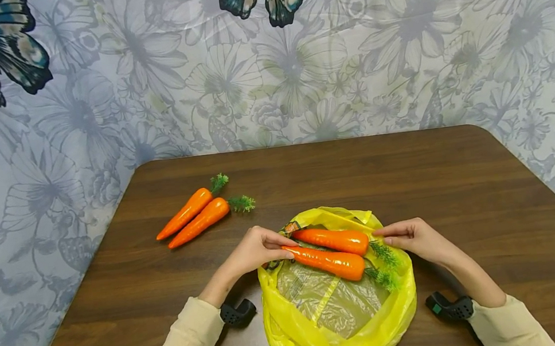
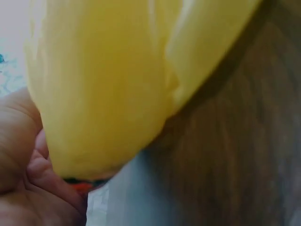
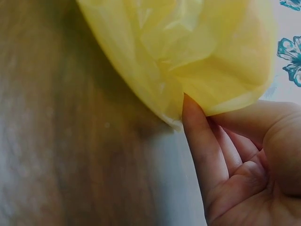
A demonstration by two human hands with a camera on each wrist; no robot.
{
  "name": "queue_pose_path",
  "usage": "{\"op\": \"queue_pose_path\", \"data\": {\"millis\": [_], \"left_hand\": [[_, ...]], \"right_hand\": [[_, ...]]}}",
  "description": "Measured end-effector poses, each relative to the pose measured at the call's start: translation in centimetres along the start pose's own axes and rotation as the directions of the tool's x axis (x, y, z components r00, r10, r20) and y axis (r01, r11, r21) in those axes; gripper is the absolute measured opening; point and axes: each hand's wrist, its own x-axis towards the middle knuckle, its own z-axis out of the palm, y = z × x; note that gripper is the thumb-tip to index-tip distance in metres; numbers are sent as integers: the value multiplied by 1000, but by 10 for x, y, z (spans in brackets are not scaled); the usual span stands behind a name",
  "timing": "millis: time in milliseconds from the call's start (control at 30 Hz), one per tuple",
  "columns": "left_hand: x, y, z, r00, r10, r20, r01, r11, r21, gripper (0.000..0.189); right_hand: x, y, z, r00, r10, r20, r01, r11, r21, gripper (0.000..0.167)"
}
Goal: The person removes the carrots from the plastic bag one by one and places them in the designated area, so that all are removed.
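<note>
The wall (image 1: 296, 72), papered in a flower pattern, stands beyond the bag. The desk (image 1: 471, 184) extends on all visible sides of the bag and carries its weight, presumably leaving both hands free to manage the rim.

The yellow bag (image 1: 288, 327) sits on the desk with its mouth spread and facing upward; its thin, creased sides look too limp to keep a firm shape unaided.

Left hand (image 1: 258, 248): at the left rim of the bag, fingers narrow, pinching the edge by a dark and orange patch. A carrot tip meets these fingers; whether it is also gripped cannot be told. Right hand (image 1: 414, 240): at the right rim of the bag, thumb and fingertip pinching the plastic, as the right wrist view confirms. The opposed grips probably serve to keep the mouth apart.

Four carrots are noted. The nearer carrot (image 1: 327, 262) and the farther carrot (image 1: 338, 240) lie side by side within the mouth of the bag, toward its far rim, tips left. Their depth cannot be judged. Two loose carrots (image 1: 200, 223) lie on the desk, left of and beyond the bag, apparently set clear of the hands' working space.

Black wrist devices (image 1: 239, 314) flank the bag, one per wrist.
</note>
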Motion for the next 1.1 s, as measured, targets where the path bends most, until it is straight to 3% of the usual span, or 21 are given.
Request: {"op": "queue_pose_path", "data": {"millis": [233,367,600,700,867,1100], "left_hand": [[-8,4,-7,999,-35,-26,33,997,-75,21],[-12,5,-13,996,-52,-74,43,992,-118,22],[-23,2,-29,978,-13,-207,-24,984,-178,24],[-31,1,-37,956,-15,-294,-46,979,-197,27],[-45,-4,-49,901,-59,-430,-41,975,-220,32],[-66,-12,-63,846,-132,-517,-11,965,-264,28]], "right_hand": [[1,0,0,1000,4,2,-4,1000,6,29],[2,0,0,1000,1,4,-1,1000,8,30],[1,1,-2,1000,10,-6,-10,1000,-4,29],[1,1,-2,1000,9,-2,-9,1000,-1,30],[1,2,-1,1000,-2,3,2,1000,-3,30],[1,2,-1,1000,6,3,-6,1000,0,30]]}}
